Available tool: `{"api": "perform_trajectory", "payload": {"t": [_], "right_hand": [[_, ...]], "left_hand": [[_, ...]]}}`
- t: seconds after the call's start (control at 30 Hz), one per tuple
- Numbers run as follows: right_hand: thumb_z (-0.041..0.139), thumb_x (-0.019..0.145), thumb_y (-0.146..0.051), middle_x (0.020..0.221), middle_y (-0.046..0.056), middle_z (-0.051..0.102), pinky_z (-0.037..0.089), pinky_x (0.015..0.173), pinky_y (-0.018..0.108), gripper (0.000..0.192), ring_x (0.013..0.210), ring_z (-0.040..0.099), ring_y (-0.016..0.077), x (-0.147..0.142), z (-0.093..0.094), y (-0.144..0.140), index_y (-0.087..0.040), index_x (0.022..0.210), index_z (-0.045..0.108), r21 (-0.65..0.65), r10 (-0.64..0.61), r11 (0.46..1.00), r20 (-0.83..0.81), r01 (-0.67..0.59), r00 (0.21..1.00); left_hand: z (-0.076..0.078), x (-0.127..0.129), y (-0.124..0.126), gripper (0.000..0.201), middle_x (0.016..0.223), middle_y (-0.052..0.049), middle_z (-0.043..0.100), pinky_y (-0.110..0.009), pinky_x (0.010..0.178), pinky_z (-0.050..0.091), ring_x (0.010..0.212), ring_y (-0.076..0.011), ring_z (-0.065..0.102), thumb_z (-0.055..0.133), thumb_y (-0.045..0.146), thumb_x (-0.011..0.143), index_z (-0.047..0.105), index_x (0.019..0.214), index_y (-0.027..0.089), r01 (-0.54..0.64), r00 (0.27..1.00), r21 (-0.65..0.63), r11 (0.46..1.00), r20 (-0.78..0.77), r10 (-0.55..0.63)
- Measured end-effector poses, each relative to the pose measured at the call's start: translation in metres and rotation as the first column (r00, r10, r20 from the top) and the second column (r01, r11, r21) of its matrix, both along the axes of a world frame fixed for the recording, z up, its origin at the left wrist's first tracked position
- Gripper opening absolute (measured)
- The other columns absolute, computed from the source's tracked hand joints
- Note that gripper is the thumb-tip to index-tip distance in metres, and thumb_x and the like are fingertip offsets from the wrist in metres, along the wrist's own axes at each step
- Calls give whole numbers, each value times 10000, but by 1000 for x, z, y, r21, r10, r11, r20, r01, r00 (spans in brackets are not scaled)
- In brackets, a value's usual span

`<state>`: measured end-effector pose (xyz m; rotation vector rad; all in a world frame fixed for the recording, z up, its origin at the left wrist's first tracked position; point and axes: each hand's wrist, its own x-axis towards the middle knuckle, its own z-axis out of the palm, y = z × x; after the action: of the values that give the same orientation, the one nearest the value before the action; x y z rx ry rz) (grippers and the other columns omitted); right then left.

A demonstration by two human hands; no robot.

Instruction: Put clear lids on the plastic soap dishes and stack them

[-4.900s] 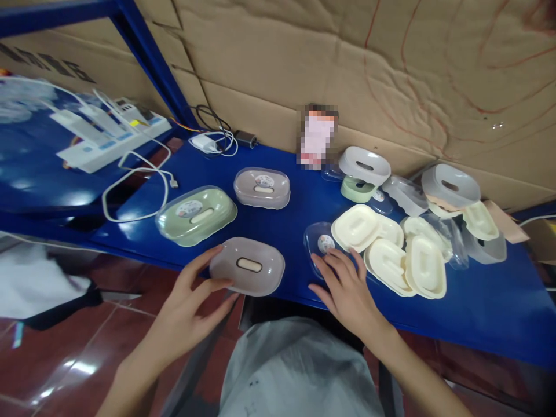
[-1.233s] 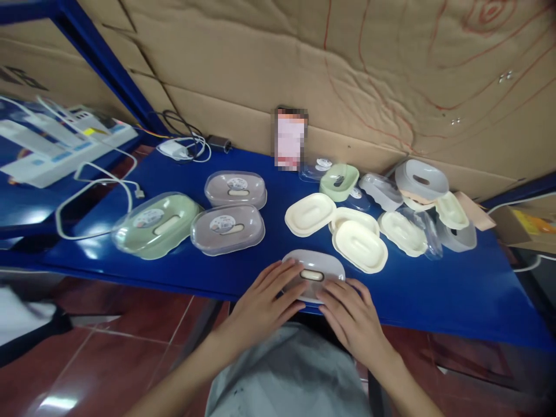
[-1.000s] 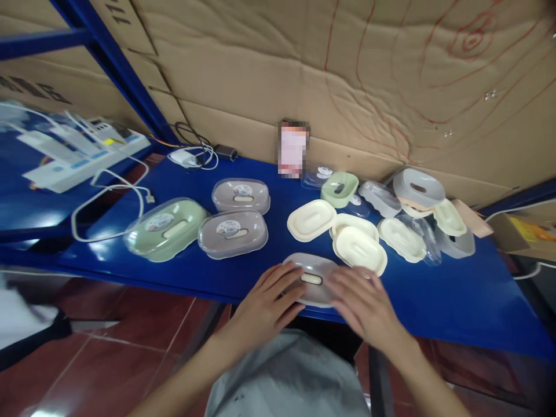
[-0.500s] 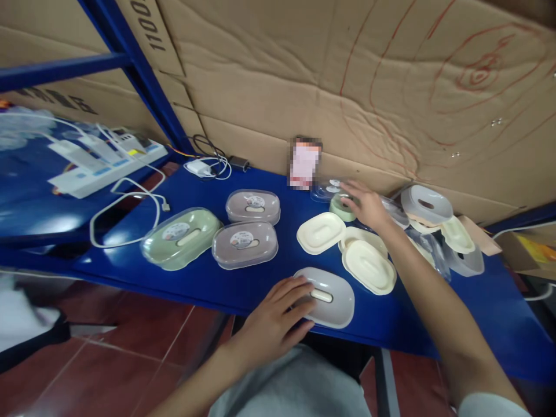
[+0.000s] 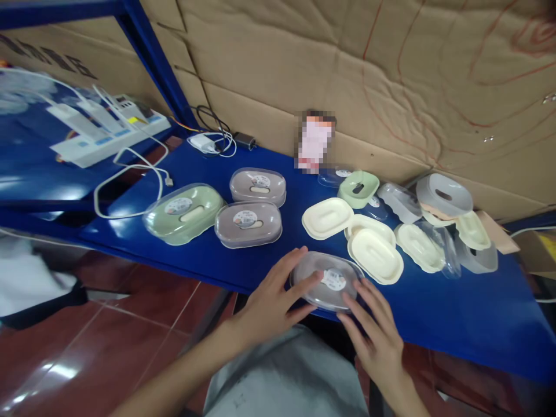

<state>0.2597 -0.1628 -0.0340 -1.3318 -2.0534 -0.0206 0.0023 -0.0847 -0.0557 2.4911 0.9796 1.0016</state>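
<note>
A grey soap box (image 5: 326,282) with a clear lid and a round sticker sits at the near edge of the blue table (image 5: 456,307). My left hand (image 5: 271,298) rests on its left end with fingers spread over the lid. My right hand (image 5: 376,327) presses on its right front rim. Both hands hold the lidded box between them.
Three lidded soap boxes stand to the left: a green one (image 5: 182,211) and two grey ones (image 5: 248,223) (image 5: 258,185). Cream trays (image 5: 376,255), a green base (image 5: 358,188), clear lids and grey bases (image 5: 443,194) lie to the right. Cables (image 5: 130,174) and a power strip (image 5: 108,139) are at the left.
My right hand went to the back of the table, came back with a clear lid and set it on the grey base. Both hands now hold the lidded box.
</note>
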Motion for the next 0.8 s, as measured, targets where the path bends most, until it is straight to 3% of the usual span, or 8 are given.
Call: {"api": "perform_trajectory", "payload": {"t": [0.1,0.23,0.4,0.53,0.7,0.8], "right_hand": [[679,1004,-86,1480,129,649,621,1086,531,626,1404,623,318,-7,-9,-1,-293,1584,562,8,7,1000,13,-7,1000],[644,1024,-99,1477,126,636,542,1165,606,615,1425,596,333,-7,-9,8,-313,1592,545,9,21,1000,37,-22,999],[637,1022,-104,1442,119,631,600,1094,518,659,1390,595,319,-8,-8,16,-348,1622,515,9,18,1000,33,-19,999],[649,1017,-112,1430,113,637,601,1099,532,704,1380,599,321,-8,-11,17,-373,1648,475,19,29,999,48,-30,998],[680,1028,-218,1676,111,466,543,1171,659,670,1603,393,407,-3,-13,18,-387,1643,475,-76,48,996,79,-42,996],[618,1062,-223,1777,85,331,536,1180,665,658,1653,303,403,-2,-11,21,-394,1668,427,-148,85,986,51,-77,995]], "left_hand": [[2,0,2,583,1724,-172,369,-560,1206,538,1569,-359,451,709,298,1043,495,1583,255,45,998,-13,999,-42,-46],[4,-2,3,625,1680,-167,428,-547,1190,553,1532,-338,496,744,376,1022,489,1585,281,31,1000,-60,998,3,-31],[8,-3,4,624,1682,-155,433,-559,1194,543,1522,-332,503,751,410,1016,501,1580,314,11,998,-134,991,64,-2],[8,-3,4,671,1697,-144,430,-589,1200,531,1523,-337,506,767,396,1007,474,1609,348,12,997,-173,985,78,2],[9,-4,5,671,1700,-121,452,-579,1203,535,1519,-329,524,802,378,981,516,1587,360,4,995,-214,977,102,18],[10,-5,6,684,1686,-97,484,-562,1201,544,1509,-324,546,841,391,948,548,1565,377,-30,995,-293,956,86,57]]}}
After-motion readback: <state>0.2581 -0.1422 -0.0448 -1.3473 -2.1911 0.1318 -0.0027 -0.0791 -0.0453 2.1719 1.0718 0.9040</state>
